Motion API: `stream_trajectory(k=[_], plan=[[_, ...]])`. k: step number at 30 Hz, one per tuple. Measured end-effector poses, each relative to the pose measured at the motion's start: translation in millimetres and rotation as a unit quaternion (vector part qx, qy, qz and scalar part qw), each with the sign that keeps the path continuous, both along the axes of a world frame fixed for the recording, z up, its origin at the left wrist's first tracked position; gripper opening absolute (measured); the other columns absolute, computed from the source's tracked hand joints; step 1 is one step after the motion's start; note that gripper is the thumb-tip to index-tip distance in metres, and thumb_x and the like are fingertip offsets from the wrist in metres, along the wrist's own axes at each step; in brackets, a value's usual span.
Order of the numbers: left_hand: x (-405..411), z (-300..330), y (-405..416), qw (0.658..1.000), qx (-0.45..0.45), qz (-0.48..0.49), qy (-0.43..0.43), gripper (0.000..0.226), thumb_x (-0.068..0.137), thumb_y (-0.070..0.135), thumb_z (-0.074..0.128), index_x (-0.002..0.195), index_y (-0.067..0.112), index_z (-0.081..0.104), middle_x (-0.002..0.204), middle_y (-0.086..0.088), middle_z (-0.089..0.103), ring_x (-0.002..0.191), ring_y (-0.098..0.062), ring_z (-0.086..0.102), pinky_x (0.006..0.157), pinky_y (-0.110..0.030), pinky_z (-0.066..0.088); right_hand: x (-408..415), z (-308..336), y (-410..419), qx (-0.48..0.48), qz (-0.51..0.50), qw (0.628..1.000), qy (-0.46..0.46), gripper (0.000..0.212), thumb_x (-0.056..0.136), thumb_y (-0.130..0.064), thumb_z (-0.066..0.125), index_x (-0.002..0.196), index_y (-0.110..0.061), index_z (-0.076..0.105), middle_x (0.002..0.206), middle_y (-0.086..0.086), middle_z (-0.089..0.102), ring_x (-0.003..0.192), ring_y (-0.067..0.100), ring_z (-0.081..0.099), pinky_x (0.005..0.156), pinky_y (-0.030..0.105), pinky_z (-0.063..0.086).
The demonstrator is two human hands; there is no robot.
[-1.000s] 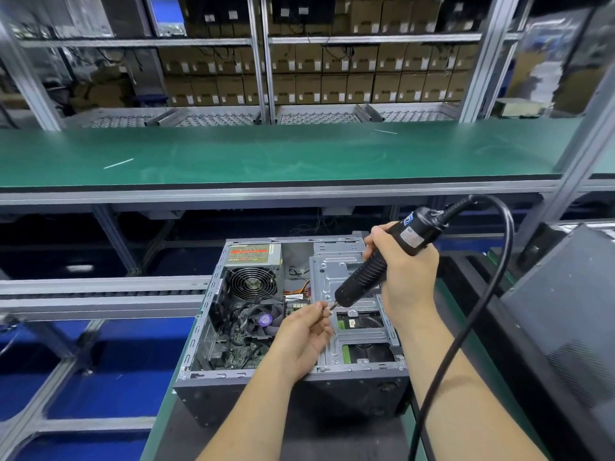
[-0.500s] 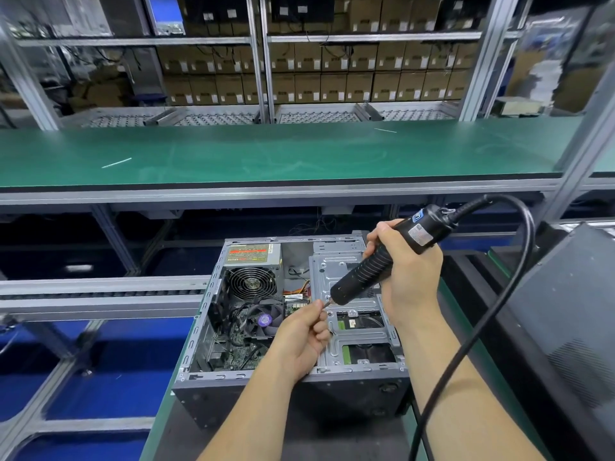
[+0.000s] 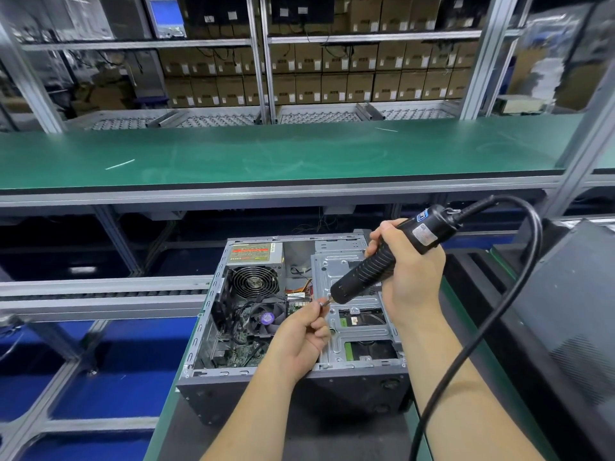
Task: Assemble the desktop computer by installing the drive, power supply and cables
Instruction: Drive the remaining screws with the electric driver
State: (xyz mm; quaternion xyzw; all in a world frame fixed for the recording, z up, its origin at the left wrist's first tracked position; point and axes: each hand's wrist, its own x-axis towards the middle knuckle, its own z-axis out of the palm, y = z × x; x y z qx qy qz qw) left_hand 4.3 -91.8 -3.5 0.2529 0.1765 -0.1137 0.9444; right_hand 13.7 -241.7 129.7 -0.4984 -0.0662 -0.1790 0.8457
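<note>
The computer case (image 3: 293, 327) lies open on the table (image 3: 166, 410), with the power supply (image 3: 256, 257) already seated in its far left corner. Screws for the drive cage (image 3: 352, 314) seemingly remain. Above the cage, the right hand (image 3: 412, 277) grips the electric screwdriver (image 3: 382, 257), tip tilted down-left; the left hand (image 3: 303, 337) pinches what looks like a screw (image 3: 322, 303) at its bit.

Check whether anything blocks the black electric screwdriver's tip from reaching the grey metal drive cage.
Nothing visible blocks it. The left hand pinches a small screw at the black electric screwdriver tip, above the grey metal drive cage.
</note>
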Motion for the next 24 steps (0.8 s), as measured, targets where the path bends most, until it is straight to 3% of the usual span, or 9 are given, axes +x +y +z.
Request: stream_trajectory(k=[9, 16, 24], plan=[[-3.0, 5.0, -1.2, 1.0, 0.026, -0.005, -0.009, 0.017, 0.1, -0.002, 0.047, 0.106, -0.004, 0.063, 0.076, -0.01, 0.062, 0.047, -0.007, 0.04, 0.042, -0.017, 0.036, -1.8, 3.2, -1.0, -0.007, 0.012, 1.0, -0.015, 0.003, 0.081, -0.014, 0.069, 0.079, -0.015, 0.068, 0.076, 0.011, 0.065, 0.065, 0.025, 0.058, 0.068, 0.042, 0.05], [-4.0, 4.9, -1.7, 0.999, 0.039, -0.008, -0.017, 0.023, 0.097, 0.001, 0.05, 0.118, -0.005, 0.058, 0.071, -0.006, 0.056, 0.05, -0.007, 0.04, 0.044, -0.018, 0.037, -1.2, 2.7, -4.0, 0.006, 0.002, 1.0, -0.024, 0.015, 0.082, -0.01, 0.066, 0.073, -0.021, 0.068, 0.074, 0.009, 0.064, 0.064, 0.026, 0.056, 0.07, 0.044, 0.049], [-3.2, 7.1, -4.8, 0.994, 0.108, 0.01, -0.013, 0.019, 0.096, -0.009, 0.05, 0.108, -0.007, 0.065, 0.072, -0.008, 0.06, 0.051, -0.008, 0.037, 0.046, -0.017, 0.034, -0.6, -1.0, -3.4, 0.007, 0.015, 0.999, -0.031, 0.013, 0.083, -0.007, 0.066, 0.076, -0.018, 0.067, 0.074, 0.011, 0.063, 0.063, 0.025, 0.055, 0.068, 0.043, 0.047]])
